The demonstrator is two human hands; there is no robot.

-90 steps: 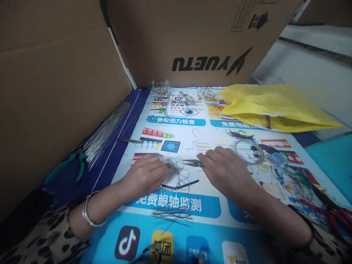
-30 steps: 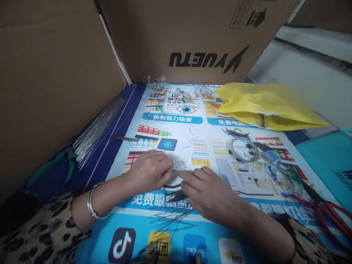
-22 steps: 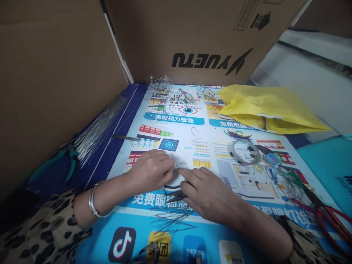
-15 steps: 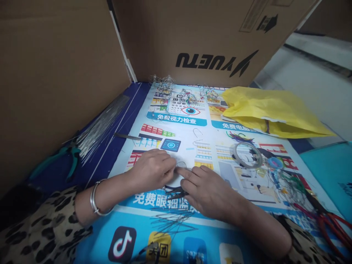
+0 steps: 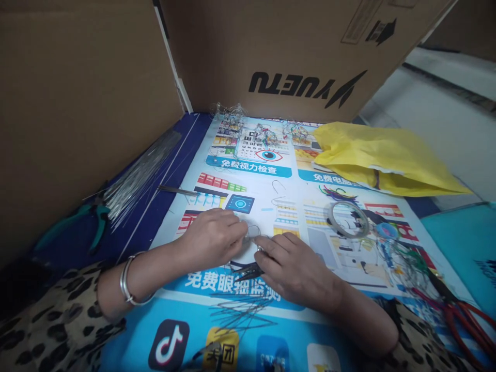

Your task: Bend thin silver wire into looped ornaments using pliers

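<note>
My left hand (image 5: 211, 240) rests on the printed mat (image 5: 271, 206) with its fingers pinched on a thin looped wire (image 5: 253, 231). My right hand (image 5: 296, 268) is curled just right of it, its fingertips pinching the same wire loop. Small dark pliers (image 5: 246, 269) lie on the mat under the right hand's thumb side. A scatter of short dark wire pieces (image 5: 242, 310) lies just in front of both hands.
Cardboard walls (image 5: 89, 88) close the left and back. A bundle of straight silver wires (image 5: 135, 178) and teal pliers (image 5: 93, 222) lie at left. A yellow bag (image 5: 383, 157), a tape roll (image 5: 346, 217), tangled coloured wires (image 5: 403, 250) and red-handled scissors (image 5: 468, 320) sit at right.
Three seconds ago the right hand held the pliers higher on the mat; since then it has come down and left, laid them down, and joined the left hand on the wire loop.
</note>
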